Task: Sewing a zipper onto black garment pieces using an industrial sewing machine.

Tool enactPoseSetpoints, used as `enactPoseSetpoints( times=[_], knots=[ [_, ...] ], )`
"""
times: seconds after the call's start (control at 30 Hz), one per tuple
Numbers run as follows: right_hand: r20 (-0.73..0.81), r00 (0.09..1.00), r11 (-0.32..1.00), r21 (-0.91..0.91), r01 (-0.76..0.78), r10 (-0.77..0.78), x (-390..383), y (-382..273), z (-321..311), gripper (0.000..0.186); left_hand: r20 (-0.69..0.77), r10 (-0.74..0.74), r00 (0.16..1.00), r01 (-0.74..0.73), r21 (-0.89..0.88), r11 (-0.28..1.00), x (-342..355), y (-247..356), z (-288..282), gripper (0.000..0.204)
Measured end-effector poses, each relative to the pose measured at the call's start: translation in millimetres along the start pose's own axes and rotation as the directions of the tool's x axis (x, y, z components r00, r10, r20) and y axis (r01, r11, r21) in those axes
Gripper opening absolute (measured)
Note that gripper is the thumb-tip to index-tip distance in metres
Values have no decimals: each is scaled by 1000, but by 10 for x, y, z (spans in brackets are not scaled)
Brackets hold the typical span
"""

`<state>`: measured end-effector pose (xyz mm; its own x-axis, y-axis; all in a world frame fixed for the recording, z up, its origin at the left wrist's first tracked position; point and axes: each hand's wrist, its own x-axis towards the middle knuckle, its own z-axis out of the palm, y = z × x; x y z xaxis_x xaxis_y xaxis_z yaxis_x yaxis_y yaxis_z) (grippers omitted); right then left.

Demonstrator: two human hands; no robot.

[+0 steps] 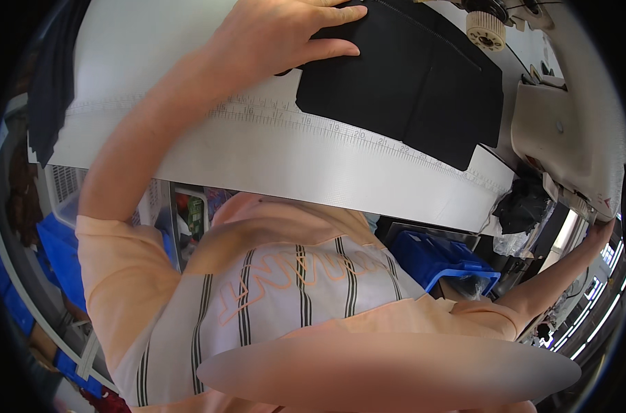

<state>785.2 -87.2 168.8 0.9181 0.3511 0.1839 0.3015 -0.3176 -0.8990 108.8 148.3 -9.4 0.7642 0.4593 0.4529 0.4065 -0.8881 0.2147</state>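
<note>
A piece of black fabric (375,82) with a stitched seam line lies flat on the white table, its near edge crossing a printed ruler scale. My left hand (285,34) rests at the upper left part of this cloth, fingers stretched out and pressed flat on it. At the far right my right forearm (561,272) reaches up to the sewing machine (568,131); its body hides the fingers, so what they touch does not show. The machine's ridged dial (486,32) hangs over the cloth's far right side.
Dark cloth (51,82) drapes over the table's left edge. A blue bin (437,258) stands below the near edge, right of my body. Bunched black fabric (523,206) and clear plastic lie by the table's right corner. A white basket (68,182) is at the lower left.
</note>
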Motion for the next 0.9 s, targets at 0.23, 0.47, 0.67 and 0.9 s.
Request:
enactPoseSetpoints(
  times=[0.23,0.47,0.67,0.9],
  knots=[
    [27,965,707,686,173,-263,-52,677,-21,54,15,-3,1000,2,42,999,-3,-17,25,48],
    [-10,996,996,17,83,-83,216,-196,18,51,20,-20,1000,21,-23,1000,1,-25,28,48],
    [69,998,986,-170,0,12,639,-310,-8,56,7,-3,1000,2,42,999,6,-7,16,46],
    [-59,995,992,96,82,-77,-41,-78,196,61,2,-11,1000,11,33,999,10,23,13,46]
  ],
)
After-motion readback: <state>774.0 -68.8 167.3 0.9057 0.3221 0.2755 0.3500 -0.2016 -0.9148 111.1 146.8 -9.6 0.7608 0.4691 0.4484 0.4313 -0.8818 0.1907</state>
